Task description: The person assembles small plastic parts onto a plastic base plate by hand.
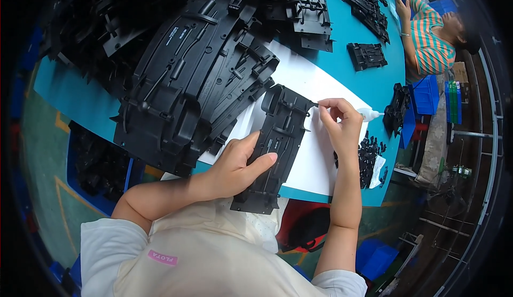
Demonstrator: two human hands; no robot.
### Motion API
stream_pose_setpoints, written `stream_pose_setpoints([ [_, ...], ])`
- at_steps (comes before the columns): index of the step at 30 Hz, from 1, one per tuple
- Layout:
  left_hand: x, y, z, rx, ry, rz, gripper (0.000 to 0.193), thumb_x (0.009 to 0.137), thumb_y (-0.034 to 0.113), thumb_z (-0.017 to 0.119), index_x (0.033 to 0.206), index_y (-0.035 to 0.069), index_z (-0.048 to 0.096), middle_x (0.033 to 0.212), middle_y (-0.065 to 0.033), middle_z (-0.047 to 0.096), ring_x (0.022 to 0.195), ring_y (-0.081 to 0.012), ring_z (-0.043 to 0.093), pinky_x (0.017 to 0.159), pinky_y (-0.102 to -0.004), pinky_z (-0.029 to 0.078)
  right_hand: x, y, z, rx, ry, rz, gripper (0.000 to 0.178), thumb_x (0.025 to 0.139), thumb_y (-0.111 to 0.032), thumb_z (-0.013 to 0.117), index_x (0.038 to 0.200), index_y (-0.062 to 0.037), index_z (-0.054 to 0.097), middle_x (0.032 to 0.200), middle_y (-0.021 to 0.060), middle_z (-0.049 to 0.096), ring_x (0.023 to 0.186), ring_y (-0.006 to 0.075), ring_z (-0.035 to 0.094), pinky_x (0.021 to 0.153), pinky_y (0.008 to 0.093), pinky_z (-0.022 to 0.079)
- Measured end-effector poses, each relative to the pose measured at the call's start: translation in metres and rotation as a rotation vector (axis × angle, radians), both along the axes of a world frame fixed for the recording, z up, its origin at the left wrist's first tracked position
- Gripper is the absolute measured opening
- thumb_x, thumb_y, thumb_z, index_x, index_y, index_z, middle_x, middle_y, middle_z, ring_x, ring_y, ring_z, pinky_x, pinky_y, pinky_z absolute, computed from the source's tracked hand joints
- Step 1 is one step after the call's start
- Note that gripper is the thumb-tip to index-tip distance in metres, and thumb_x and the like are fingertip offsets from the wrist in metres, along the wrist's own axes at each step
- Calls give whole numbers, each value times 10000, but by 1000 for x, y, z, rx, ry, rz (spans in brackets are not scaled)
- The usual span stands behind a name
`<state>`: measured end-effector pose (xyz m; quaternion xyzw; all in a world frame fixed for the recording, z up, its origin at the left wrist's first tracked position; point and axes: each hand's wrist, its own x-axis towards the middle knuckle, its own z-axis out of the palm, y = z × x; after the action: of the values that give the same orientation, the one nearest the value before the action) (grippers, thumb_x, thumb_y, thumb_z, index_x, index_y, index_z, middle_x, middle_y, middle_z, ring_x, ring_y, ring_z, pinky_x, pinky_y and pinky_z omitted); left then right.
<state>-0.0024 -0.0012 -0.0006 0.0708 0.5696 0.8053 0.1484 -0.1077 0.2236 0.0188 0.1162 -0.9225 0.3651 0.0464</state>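
Note:
My left hand (240, 166) grips a black plastic model-car chassis (279, 137) by its left edge, thumb across its face. The chassis is tilted over a white sheet, its moulded ribs and rods facing up. At its upper right corner my right hand (342, 120) pinches a small dark part (314, 104) between thumb and forefinger; that part's exact kind is too small to tell. A white squeeze bottle (370, 114) with a pointed nozzle shows just behind my right hand; whether my curled fingers hold it cannot be seen.
Large stacks of black chassis plates (176, 56) crowd the left of the teal table (315, 72). Small black parts (368, 155) lie in a pile at right, beside crumpled white paper (378, 171). More chassis (367, 56) lie far right, near a person in a striped shirt (435, 46).

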Motion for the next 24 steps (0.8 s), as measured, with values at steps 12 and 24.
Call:
stream_pose_setpoints([
  [12, 0, 0, 3, -1, -11, 6, 244, 933, 162, 545, 1027, -61, 513, 761, -85, 652, 671, -80, 587, 584, -254, 469, 3, -3, 3, 87, 140, 44, 75, 737, 7, 660, 808, -15, 673, 694, 15, 608, 560, 56, 466, 511, 207, 358],
  [24, 0, -1, 0, -34, 15, -4, 217, 928, 149, 547, 1000, -52, 513, 743, -76, 650, 650, -74, 579, 565, -255, 455, 2, 7, 19, -792, -235, -84, 58, 819, 13, 664, 875, 22, 653, 795, 70, 635, 645, 89, 552, 569, 230, 407],
])
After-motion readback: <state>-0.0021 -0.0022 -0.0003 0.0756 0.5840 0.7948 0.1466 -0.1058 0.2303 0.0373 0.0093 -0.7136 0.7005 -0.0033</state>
